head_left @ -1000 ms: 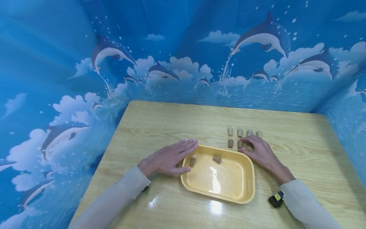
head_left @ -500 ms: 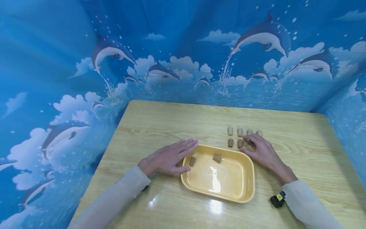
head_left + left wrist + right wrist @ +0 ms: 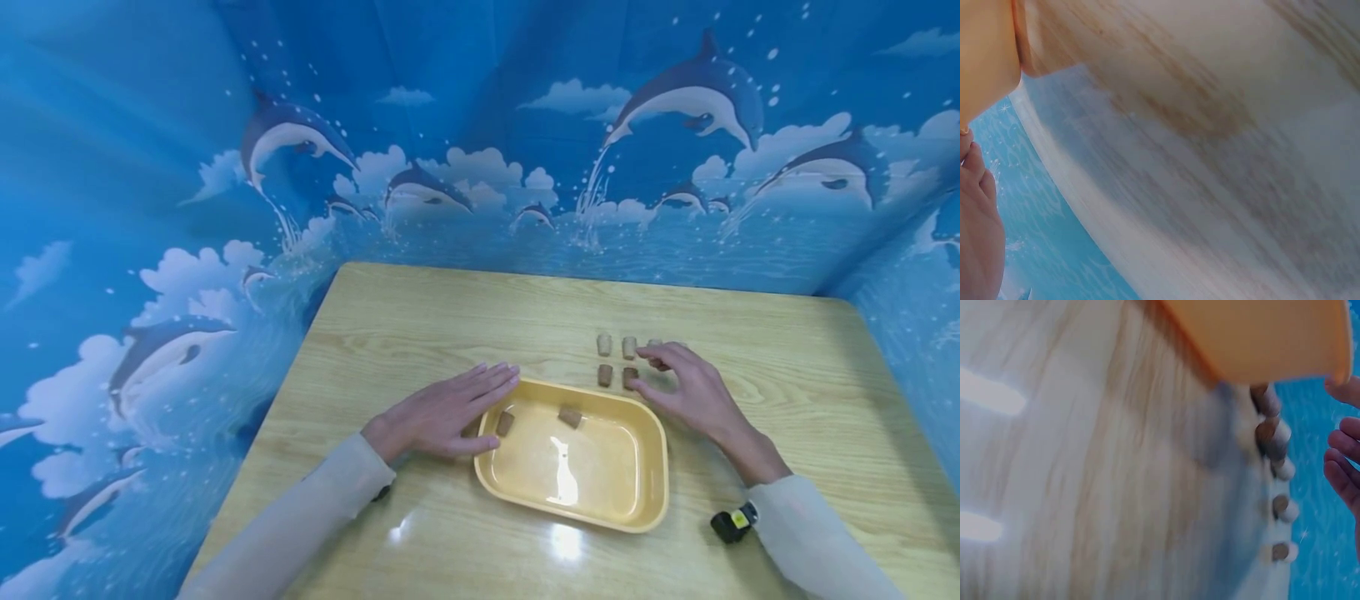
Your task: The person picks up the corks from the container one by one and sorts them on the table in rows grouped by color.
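Note:
My left hand (image 3: 450,411) lies with straight fingers over the left rim of the yellow plastic tray (image 3: 652,508). Inside the tray are two brown tapered corks: one cork (image 3: 506,423) near the left wall, another cork (image 3: 570,416) by the far wall. My right hand (image 3: 693,392) hovers just right of a standing brown cork (image 3: 631,377), thumb and fingers apart with nothing between them. A second brown cork (image 3: 604,375) stands to its left. Behind them runs a row of paler corks, including a pale cork (image 3: 604,343); the right hand partly covers the row's right end.
The wood-grain table (image 3: 450,317) carries everything. A blue dolphin-print curtain (image 3: 480,192) hangs close behind its far edge and along the sides. In the right wrist view the tray's wall (image 3: 1266,337) rises beside the row of corks.
My right hand has drawn back slightly to the right from the brown cork, and its fingers have come off it. The cork stays standing. The left hand and tray have not moved.

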